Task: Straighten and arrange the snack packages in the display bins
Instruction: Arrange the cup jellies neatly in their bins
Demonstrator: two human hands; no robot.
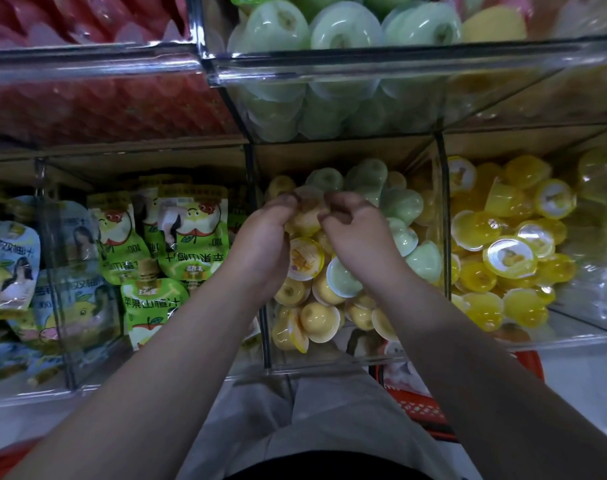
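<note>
One pale yellow jelly cup (307, 216) is lifted just above the heap in the middle bin (312, 366) of the lower row, caught between both hands. The left hand (260, 247) curls round it from the left with fingertips over its top, and the right hand (359, 237) pinches it from the right with fingers bent in; neither hand is open. The cup sits at the fingertips, forward of both palms, with wrists toward the front wall. Risks: the cup is smooth and domed, so a fingertip pinch could let it slip back in. The loose yellow cups (317, 318) under the wrists could roll or shift if a forearm presses on them. The pale green cups (402, 206) are mixed in just right of the right hand, so a careless drop leaves the flavours mixed. The lid film could dent if squeezed. The neighbouring right bin holds bright yellow cups (509, 258) and the left bin holds juice pouches (191, 230). An upper bin of green cups (343, 32) hangs over the back, and a hand lifted high could knock it. A red basket (423, 407) sits on the floor below.
</note>
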